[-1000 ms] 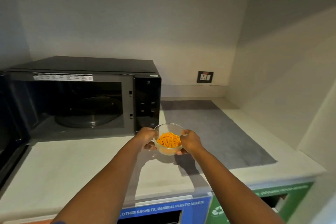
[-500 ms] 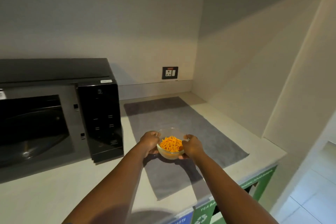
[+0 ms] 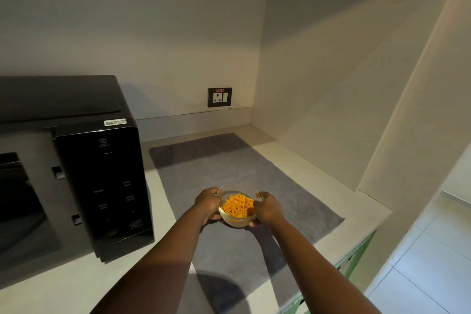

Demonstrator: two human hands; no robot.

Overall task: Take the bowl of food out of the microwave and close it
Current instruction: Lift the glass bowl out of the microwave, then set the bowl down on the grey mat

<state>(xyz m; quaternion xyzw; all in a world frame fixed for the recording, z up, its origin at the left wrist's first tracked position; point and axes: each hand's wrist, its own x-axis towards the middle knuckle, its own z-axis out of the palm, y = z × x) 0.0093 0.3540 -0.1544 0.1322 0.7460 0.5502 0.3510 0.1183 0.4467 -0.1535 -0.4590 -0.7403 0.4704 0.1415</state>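
A small clear glass bowl (image 3: 238,208) filled with orange food sticks is held between both hands, just above the grey mat (image 3: 229,160). My left hand (image 3: 207,205) grips its left side and my right hand (image 3: 267,208) grips its right side. The black microwave (image 3: 102,173) stands to the left on the counter. Its cavity shows dark at the left edge of the view, and its door is out of frame.
The pale counter (image 3: 63,285) ends at a front edge near me, with green bin labels (image 3: 354,262) below it. A wall socket (image 3: 219,97) sits on the back wall. A side wall (image 3: 331,122) closes the right; tiled floor (image 3: 433,262) lies beyond.
Both hands have carried the bowl rightward from in front of the microwave to over the grey mat. The view has turned right, so the microwave has slid left and its door has left the frame.
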